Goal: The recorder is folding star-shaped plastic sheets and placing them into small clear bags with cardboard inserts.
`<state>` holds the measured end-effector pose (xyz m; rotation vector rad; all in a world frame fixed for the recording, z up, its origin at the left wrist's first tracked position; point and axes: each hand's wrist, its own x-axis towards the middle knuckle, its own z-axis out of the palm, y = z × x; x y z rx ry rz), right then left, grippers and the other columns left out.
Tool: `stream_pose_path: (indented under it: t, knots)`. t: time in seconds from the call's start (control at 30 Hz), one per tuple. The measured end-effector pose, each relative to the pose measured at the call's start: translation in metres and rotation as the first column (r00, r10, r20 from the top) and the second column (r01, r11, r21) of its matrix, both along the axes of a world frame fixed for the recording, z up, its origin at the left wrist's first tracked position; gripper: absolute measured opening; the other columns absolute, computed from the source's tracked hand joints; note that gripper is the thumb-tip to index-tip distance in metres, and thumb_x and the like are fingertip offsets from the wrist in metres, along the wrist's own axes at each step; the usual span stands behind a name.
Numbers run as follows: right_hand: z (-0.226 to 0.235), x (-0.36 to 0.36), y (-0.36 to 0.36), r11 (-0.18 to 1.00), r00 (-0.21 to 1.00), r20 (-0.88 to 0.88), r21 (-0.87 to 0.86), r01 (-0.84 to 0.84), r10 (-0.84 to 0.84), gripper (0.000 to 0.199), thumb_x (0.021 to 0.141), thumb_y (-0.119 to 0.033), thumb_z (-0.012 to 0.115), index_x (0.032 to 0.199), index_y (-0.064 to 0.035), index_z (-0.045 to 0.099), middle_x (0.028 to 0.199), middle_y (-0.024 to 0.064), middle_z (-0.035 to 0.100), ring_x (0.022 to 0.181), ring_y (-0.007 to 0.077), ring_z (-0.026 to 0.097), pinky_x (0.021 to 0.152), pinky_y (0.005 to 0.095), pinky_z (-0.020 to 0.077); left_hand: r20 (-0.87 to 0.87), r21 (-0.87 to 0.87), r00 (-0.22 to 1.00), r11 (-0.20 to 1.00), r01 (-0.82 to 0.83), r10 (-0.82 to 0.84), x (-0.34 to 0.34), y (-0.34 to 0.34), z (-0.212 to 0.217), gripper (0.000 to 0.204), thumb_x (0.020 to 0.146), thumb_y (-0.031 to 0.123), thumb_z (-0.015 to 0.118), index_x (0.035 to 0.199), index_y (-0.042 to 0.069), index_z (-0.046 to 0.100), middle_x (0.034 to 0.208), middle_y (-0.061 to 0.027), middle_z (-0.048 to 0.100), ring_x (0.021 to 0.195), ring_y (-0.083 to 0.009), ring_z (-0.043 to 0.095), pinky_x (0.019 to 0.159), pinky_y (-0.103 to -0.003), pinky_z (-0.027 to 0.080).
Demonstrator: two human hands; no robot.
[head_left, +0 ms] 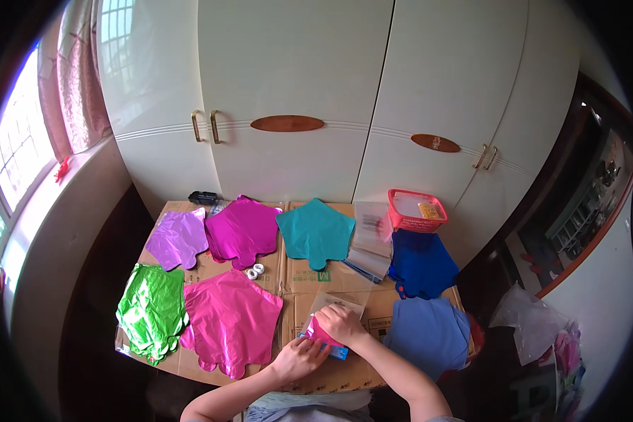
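Observation:
Near the front edge of the cardboard-covered table (292, 284), both my hands work on a small folded pink foil balloon (319, 332). My right hand (339, 323) is closed, its fingers curled over the top of the pink foil. From the near left, my left hand (299, 359) grips the lower side. A bright blue card or printed packet (338, 352) shows beneath the foil, between the hands. Just beyond, a clear plastic bag (352, 299) lies flat; how much of the foil is inside it is hidden by my fingers.
Flat star-shaped foil balloons lie around: green (150, 309), pink (233, 322), lilac (178, 239), magenta (243, 231), teal (316, 232), dark blue (422, 264), light blue (429, 334). White tape rolls (256, 271), clear bags (371, 228) and a red basket (416, 224) sit among them. Cabinets (295, 63) stand behind.

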<state>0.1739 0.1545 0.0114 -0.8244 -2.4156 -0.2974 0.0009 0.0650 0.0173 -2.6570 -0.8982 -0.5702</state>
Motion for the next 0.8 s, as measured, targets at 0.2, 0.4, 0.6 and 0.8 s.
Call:
stream_pose_path:
  t: [0.2, 0.4, 0.6, 0.8]
  knots:
    - [0.001, 0.004, -0.001, 1.0, 0.999, 0.046, 0.009, -0.027, 0.026, 0.004, 0.073, -0.012, 0.061, 0.076, -0.0104, 0.06, 0.071, 0.0018, 0.053, 0.07, 0.0165, 0.058, 0.059, 0.0292, 0.0502, 0.016, -0.007, 1.0, 1.0, -0.014, 0.015, 0.007, 0.01, -0.004, 0.037, 0.075, 0.019, 0.057, 0.111, 0.014, 0.063, 0.097, -0.0038, 0.061, 0.081, -0.0145, 0.062, 0.072, -0.029, 0.052]
    - [0.008, 0.017, 0.002, 0.974, 0.934, -0.354, -0.223, -0.029, -0.053, 0.012, 0.086, -0.013, 0.057, 0.096, -0.0072, 0.061, 0.086, 0.0031, 0.061, 0.083, 0.0212, 0.061, 0.073, 0.033, 0.0515, 0.001, -0.025, 0.994, 0.994, -0.105, 0.105, 0.014, 0.018, -0.002, 0.042, 0.074, 0.018, 0.057, 0.115, 0.014, 0.062, 0.101, -0.0018, 0.062, 0.082, -0.0136, 0.062, 0.065, -0.026, 0.054]
    - [-0.005, 0.035, -0.053, 0.491, -0.218, -0.616, -0.316, -0.812, -0.757, 0.036, 0.092, -0.027, 0.052, 0.123, -0.0101, 0.05, 0.122, 0.0048, 0.058, 0.113, 0.019, 0.053, 0.098, 0.0371, 0.0405, 0.134, 0.0, 0.988, 0.997, -0.076, 0.076, 0.015, 0.019, 0.001, 0.046, 0.076, 0.017, 0.056, 0.122, 0.012, 0.058, 0.106, -0.0021, 0.063, 0.082, -0.0139, 0.062, 0.063, -0.024, 0.054]
    - [-0.016, 0.023, -0.081, 0.252, -0.164, -0.561, -0.083, -0.964, -0.811, 0.035, 0.094, -0.031, 0.051, 0.121, -0.0091, 0.053, 0.117, 0.0045, 0.06, 0.108, 0.0163, 0.056, 0.096, 0.0333, 0.0422, 0.151, 0.049, 0.986, 0.996, -0.078, 0.07, 0.023, 0.016, 0.013, 0.048, 0.073, 0.016, 0.059, 0.122, 0.015, 0.059, 0.105, -0.0011, 0.064, 0.082, -0.0118, 0.064, 0.066, -0.025, 0.054]
